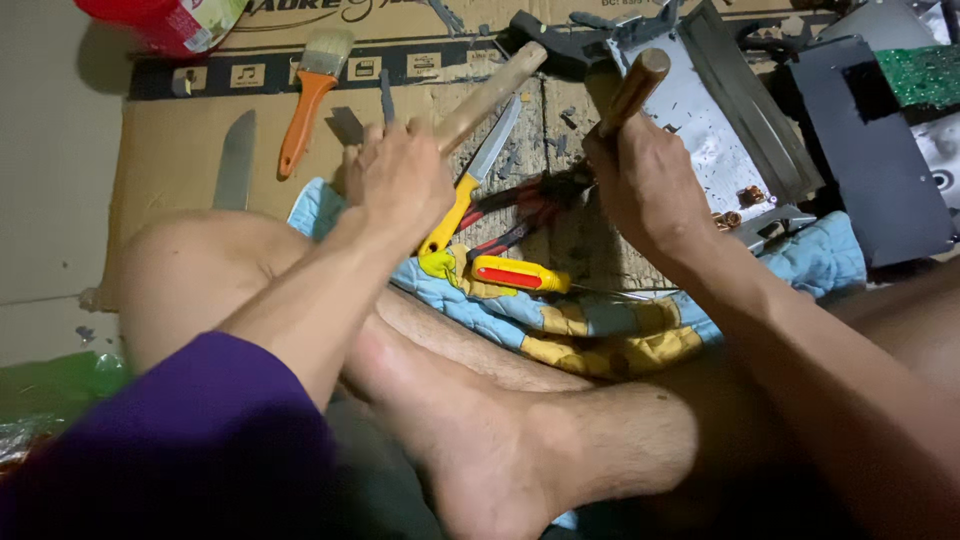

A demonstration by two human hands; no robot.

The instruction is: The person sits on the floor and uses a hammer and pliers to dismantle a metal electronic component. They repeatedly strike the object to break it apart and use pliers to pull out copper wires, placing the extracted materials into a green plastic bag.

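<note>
Seen from above, a seated person's crossed bare legs fill the lower frame. At centre, the left hand (400, 180) has its fingers closed around a pale wooden hammer handle (490, 95); the dark hammer head (545, 45) sits at top centre, partly blurred. The right hand (645, 180) grips a second, brown wooden handle (632, 90); its working end is hidden inside the fist. Between the hands lie one yellow-handled knife (470, 190), red-handled pliers (525, 210) and one yellow-and-red utility cutter (520, 275), on a blue-and-yellow cloth (600, 330). At upper left, on cardboard (170, 150), lie one orange-handled paintbrush (310, 95) and one bare blade (235, 160). Grey metal casing (700, 120) at upper right is cut off by the frame.
</note>
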